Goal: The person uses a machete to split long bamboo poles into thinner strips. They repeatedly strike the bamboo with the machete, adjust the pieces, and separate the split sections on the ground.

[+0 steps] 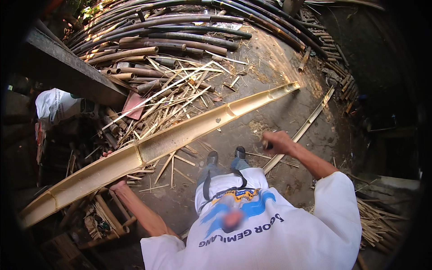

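Observation:
A long half of a split bamboo pole (180, 135), pale hollow side up, slants from the lower left to the upper middle. My left hand (119, 183) supports it from below, with the palm at its near edge and fingertips showing past its far edge. To the right of the pole, my right hand (280, 143) is closed in a fist around a dark handle (268, 145). Only the handle's rounded end shows, so I cannot tell what tool it belongs to. Another split bamboo length (310, 119) lies on the floor beyond my right forearm.
Many bamboo poles (180, 38) are stacked at the far side. Loose bamboo strips (175, 99) lie scattered before them. A concrete beam (76, 67) and a white sack (56, 105) stand at left. More thin strips (375, 222) lie at lower right.

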Tool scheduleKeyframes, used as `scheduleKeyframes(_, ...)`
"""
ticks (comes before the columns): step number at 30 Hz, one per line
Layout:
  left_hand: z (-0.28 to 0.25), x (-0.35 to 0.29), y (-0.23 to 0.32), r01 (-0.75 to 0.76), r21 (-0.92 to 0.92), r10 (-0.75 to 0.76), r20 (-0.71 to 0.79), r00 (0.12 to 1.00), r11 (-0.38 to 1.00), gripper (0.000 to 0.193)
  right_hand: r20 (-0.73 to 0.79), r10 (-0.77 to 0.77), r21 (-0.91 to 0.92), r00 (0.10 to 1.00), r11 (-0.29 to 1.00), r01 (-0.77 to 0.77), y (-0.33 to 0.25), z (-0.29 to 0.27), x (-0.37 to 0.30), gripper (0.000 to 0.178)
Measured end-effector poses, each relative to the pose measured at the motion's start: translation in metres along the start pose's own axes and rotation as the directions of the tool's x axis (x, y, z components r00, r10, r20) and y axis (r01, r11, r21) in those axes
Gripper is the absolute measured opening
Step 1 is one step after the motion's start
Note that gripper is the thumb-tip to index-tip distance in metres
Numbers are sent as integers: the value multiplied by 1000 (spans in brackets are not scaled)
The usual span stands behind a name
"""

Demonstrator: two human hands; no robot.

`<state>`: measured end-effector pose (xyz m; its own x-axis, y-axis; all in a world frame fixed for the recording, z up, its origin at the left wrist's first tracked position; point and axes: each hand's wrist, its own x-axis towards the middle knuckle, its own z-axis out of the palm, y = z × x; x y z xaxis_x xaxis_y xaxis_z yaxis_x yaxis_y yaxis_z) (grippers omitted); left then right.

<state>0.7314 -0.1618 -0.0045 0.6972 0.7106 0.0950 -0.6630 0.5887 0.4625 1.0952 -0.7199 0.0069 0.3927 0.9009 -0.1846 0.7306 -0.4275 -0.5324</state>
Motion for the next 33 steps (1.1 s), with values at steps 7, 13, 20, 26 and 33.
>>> scheduleKeyframes(7,-16,15,-11,-39,24,38,24,999,999,51,115,500,-180,858,860,-477,0,-6,-14,44)
scheduleKeyframes(13,12,-4,-7,-31,4,31,49,998,999,45,-101,-285,140,953,945,297,-113,-31,15,41)
scheduleKeyframes(20,39,28,-16,121,-50,-98,335,937,991,54,-14,98,-408,995,908,-95,64,-75,-18,34)
scheduleKeyframes(26,40,29,-5,134,25,-131,454,882,991,59,129,369,-505,921,823,-259,65,-116,-60,34)
scheduleKeyframes(33,48,30,1,166,50,-169,492,854,985,61,12,-444,-91,896,892,443,-34,-111,8,30)
